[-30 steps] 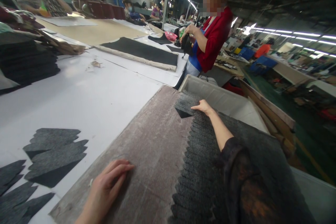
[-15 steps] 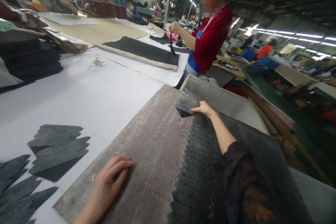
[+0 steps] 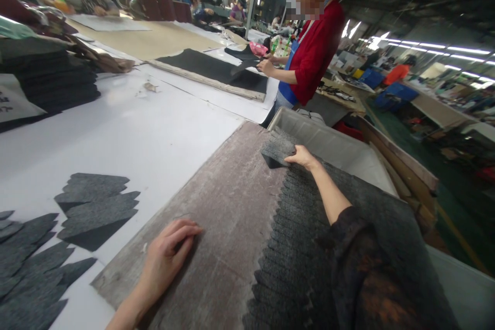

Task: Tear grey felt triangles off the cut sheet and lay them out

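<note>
My right hand (image 3: 302,158) pinches the edge of a grey felt piece (image 3: 279,147) at the far end of a board (image 3: 216,206). The piece's pointed corner shows a darker side. From there a long row of overlapping dark grey felt pieces (image 3: 286,227) with scalloped edges runs toward me along the board. My left hand (image 3: 172,250) rests on the bare brownish part of the board, fingers loosely stretched and holding nothing. To its left, fanned stacks of pointed grey felt pieces (image 3: 102,206) lie on the white table (image 3: 154,124).
A co-worker in red (image 3: 319,46) stands beyond the board, hands over a dark cloth sheet (image 3: 209,69). A pale plastic bin (image 3: 332,142) sits against the board's far right side. Piled dark cloth (image 3: 50,77) stands at the table's left.
The view has shifted slightly. Both my hands stay in much the same place on the board and felt. The co-worker's raised hand has come down toward the dark sheet.
</note>
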`<control>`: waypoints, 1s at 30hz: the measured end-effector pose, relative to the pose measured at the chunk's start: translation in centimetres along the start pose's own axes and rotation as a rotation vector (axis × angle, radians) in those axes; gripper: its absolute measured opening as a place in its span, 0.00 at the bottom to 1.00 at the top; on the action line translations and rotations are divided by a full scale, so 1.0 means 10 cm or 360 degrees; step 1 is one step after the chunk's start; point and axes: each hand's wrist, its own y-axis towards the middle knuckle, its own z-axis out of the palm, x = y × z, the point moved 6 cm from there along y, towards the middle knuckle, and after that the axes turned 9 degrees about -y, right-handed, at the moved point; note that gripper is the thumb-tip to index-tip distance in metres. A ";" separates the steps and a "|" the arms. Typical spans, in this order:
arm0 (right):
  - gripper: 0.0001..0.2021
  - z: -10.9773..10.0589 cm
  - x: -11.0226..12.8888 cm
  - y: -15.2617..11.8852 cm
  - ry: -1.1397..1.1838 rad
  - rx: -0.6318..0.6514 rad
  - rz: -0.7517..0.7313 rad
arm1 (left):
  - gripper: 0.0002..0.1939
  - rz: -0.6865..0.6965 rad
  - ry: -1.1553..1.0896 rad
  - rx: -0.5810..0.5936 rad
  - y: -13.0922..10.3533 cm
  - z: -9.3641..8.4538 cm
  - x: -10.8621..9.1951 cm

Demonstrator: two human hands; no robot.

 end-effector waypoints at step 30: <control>0.28 0.07 0.59 -0.21 0.0559 0.0171 0.0054 | 0.13 -0.0083 -0.0132 0.0029 0.04 0.00 -0.05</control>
